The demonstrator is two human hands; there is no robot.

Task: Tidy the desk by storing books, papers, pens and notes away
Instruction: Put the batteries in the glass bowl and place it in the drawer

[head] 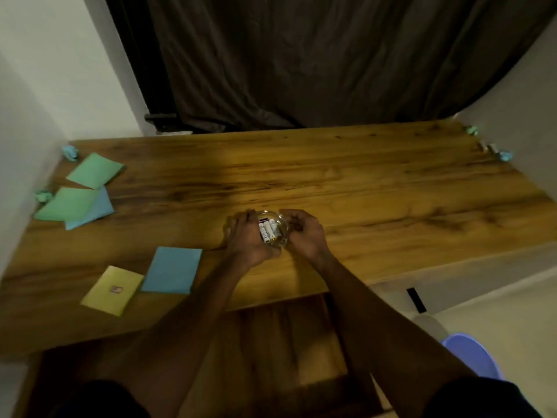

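Small clear glass dish [272, 220] at the centre of the frame, down on the wooden bench [361, 188], a little back from its near edge. Holds a few white batteries [268, 230] packed side by side, print on them too small to read. Flanked on both sides: left grip [244, 236] curled round the dish's left wall, clamped on the glass; right grip [304, 233] with fingers curled in at the right rim, touching it. Cannot tell whether pinching the glass, something small or nothing, fingertips hidden under the knuckles. Most of the dish's wall covered by the two grips, base out of sight.

Toward the lower left, a blue sheet [171, 270] flat on the bench and, just beside it, a yellow sheet [113, 289] with a small dark mark, unreadable. At the left edge, a green sheet [67, 205] overlapping a second blue sheet [105, 206], and behind these a far green sheet [95, 170], lying apart. Crumpled teal paper balls [70, 152] against the left wall, more at the upper right corner of the bench, there beside two small cylinders [488, 146], blurred.

Behind, a dark curtain [301, 55]. Below the bench edge, a wooden drawer or shelf [286, 342], cannot tell which. In the lower right, a purple tub [473, 354], partly behind the right arm.
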